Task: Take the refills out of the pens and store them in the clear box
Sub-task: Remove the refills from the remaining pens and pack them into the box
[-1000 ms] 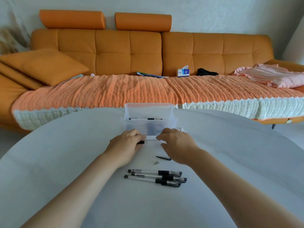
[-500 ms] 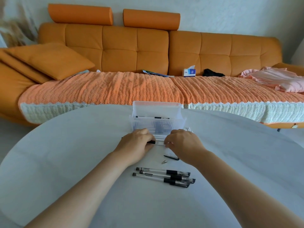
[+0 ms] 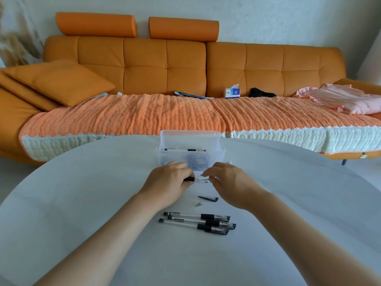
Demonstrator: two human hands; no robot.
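Pen [image 3: 198, 179] under disassembly, held crosswise just above the desk [image 3: 82, 203], close in front of the clear box [image 3: 214, 158]. Left hand [image 3: 167, 183]: fingers curled round the black grip end. Right hand [image 3: 233, 182]: fingertips pinching the clear slender part that runs from it. Whether that part is barrel or bare refill cannot be told at this size.

Clear box open, lid standing upright at the back. One slim dark-banded item [image 3: 185, 150] lies across the inside; refill or whole pen, cannot tell.

Three pens [image 3: 198, 221] lie side by side on the desk nearer the person, assembled by the look of them. Between them and the hands lie a loose black clip piece [image 3: 208, 198] and a small metal tip [image 3: 198, 204], well apart from the box.

Handling assessment: a refill is judged very light, thin and somewhat flexible, with smooth plastic that may slip in a pinch. Hold is best taken on the tube close to the barrel mouth and drawn straight along the axis; a sideways pull risks bending it. The writing tip should be kept off the fingers, as ink may smear. The small loose parts could roll.
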